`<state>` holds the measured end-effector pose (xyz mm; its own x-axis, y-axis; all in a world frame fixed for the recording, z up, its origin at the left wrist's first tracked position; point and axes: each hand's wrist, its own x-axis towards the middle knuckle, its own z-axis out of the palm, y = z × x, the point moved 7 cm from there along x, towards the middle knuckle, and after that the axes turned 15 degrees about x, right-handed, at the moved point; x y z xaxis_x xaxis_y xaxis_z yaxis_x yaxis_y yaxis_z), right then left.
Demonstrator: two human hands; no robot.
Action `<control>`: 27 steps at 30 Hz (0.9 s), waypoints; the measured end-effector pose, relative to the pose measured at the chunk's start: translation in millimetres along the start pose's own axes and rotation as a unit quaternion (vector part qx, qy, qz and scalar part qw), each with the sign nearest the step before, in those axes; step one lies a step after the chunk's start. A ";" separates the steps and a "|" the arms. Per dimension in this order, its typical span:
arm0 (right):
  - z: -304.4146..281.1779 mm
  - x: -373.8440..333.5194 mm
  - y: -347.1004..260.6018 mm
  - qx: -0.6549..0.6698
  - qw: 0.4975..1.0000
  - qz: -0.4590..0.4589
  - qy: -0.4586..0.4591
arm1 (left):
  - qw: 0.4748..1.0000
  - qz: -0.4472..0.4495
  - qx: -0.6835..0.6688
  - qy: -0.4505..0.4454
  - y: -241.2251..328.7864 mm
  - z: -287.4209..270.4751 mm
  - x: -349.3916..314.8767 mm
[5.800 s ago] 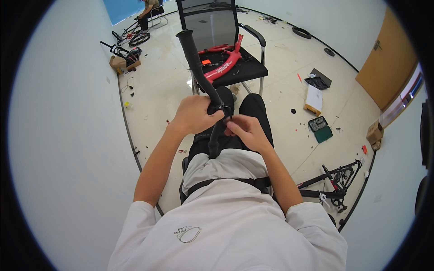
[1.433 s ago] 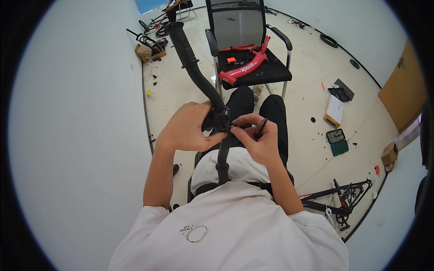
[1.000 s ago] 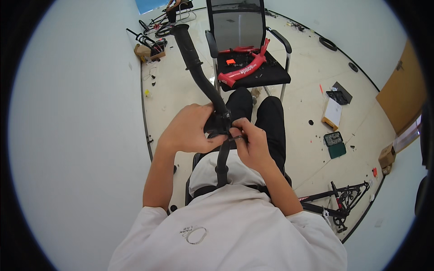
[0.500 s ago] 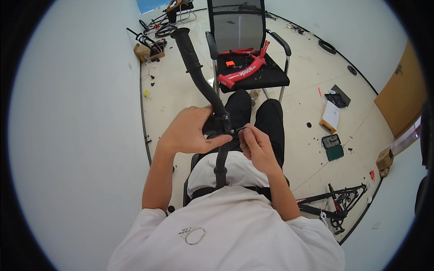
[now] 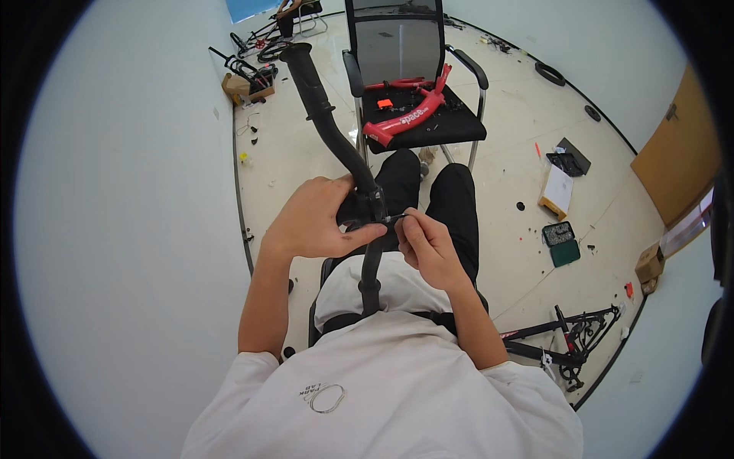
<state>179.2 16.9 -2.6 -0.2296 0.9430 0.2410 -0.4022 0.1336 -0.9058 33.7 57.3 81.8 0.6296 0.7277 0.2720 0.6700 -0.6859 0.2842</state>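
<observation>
A black bicycle handlebar [image 5: 340, 149] stands lengthwise over my lap, its lower end against my white shirt. At its middle sits the dark stem clamp [image 5: 376, 203]. My left hand [image 5: 310, 222] is closed around the stem, with the thumb stretched along the clamp's near side and most of the fingers hidden behind it. On the other side of the clamp, my right hand [image 5: 430, 249] pinches a thin hex key [image 5: 396, 217] between thumb and forefinger. The key's tip meets a bolt at the clamp.
Ahead, a black office chair [image 5: 424, 136] carries a red bicycle frame [image 5: 405, 121] and a small orange item [image 5: 384, 104]. To the right on the floor lie an open green case [image 5: 564, 251], a white box [image 5: 556, 191] and a black bicycle frame [image 5: 562, 344]. A person [image 5: 287, 19] sits far back.
The handlebar and both hands appear slightly further left, along with the whole view. My right fingers have shifted a little on the hex key; my left hand keeps its hold.
</observation>
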 end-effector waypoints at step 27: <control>-1.6 11.6 -33.0 -0.359 0.877 -0.309 -0.088 | 0.997 0.028 -0.074 0.008 -0.4 5.2 8.7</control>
<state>191.2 23.9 29.5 -0.3225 0.5701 0.7556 0.1483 0.8188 -0.5545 40.9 63.9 79.2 0.6564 0.6894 0.3063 0.5678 -0.7188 0.4011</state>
